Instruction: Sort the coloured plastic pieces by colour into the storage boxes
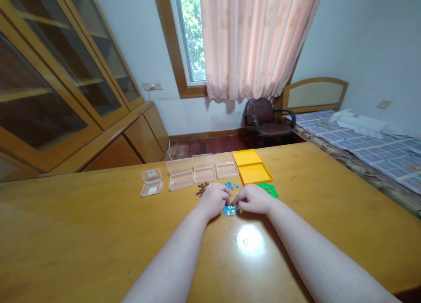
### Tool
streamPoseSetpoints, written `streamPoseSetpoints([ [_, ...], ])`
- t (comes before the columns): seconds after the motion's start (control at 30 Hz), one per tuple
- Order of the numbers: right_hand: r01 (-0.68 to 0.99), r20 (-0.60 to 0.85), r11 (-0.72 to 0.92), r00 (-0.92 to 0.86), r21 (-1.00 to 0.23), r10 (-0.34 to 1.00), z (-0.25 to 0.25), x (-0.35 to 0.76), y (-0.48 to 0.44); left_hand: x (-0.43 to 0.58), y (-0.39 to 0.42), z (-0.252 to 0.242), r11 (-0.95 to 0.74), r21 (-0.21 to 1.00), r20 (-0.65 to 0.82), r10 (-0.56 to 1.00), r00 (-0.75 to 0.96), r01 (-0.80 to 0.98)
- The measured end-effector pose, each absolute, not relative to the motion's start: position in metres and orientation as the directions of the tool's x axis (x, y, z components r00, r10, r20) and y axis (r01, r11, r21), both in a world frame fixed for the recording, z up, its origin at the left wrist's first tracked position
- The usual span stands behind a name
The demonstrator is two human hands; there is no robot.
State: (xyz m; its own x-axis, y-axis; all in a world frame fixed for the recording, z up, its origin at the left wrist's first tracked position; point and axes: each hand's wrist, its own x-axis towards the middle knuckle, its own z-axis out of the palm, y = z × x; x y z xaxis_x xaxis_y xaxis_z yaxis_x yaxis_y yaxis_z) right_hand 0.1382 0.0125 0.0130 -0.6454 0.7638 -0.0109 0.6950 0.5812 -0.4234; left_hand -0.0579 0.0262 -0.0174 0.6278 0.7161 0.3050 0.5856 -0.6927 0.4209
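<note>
Both hands are over a mixed pile of small blue, yellow and white pieces (232, 211) on the table. My left hand (215, 200) has its fingers curled down at the pile's left side; whatever they pinch is too small to name. From the right, my right hand (253, 198) reaches in with fingers bent together at the pile, their tips close to a dark blue piece. Just beyond the hands lies a loose group of blue pieces (231, 185). Brown pieces (201, 188) sit beside my left hand, and green pieces (269, 189) lie behind my right wrist.
Along the table's (82, 233) far side stand several open clear plastic boxes, among them a small one (151, 188) at the left. An open yellow box (256, 173) is at their right end. Beyond are a brown chair (263, 119), a bed (368, 140) and a glass-door cabinet (70, 62).
</note>
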Motion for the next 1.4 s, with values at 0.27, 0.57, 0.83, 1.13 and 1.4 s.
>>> streamPoseSetpoints([
  [0.27, 0.730, -0.003, 0.548, -0.601, -0.409, 0.799, 0.0123, 0.1384, 0.0152, -0.0602, 0.0286, -0.0167, -0.602, 0.431, 0.274, 0.797, 0.538, 0.672],
  [0.57, 0.688, 0.005, 0.575, -0.639, -0.443, 0.769, 0.0140, 0.1343, 0.0089, -0.0611, 0.0296, -0.0175, -0.513, 0.420, 0.268, 0.858, 0.438, 0.748],
  [0.83, 0.723, 0.009, 0.568, -0.615, -0.394, 0.789, 0.0102, 0.1312, 0.0095, -0.0603, 0.0276, -0.0146, -0.480, 0.431, 0.268, 0.877, 0.399, 0.764],
  [1.13, 0.811, -0.001, 0.484, -0.513, -0.328, 0.858, 0.0081, 0.1326, 0.0155, -0.0599, 0.0280, -0.0132, -0.478, 0.422, 0.247, 0.878, 0.410, 0.770],
  [1.4, 0.688, 0.004, 0.561, -0.630, -0.460, 0.776, 0.0083, 0.1377, 0.0144, -0.0597, 0.0281, -0.0173, -0.520, 0.425, 0.283, 0.854, 0.437, 0.741],
])
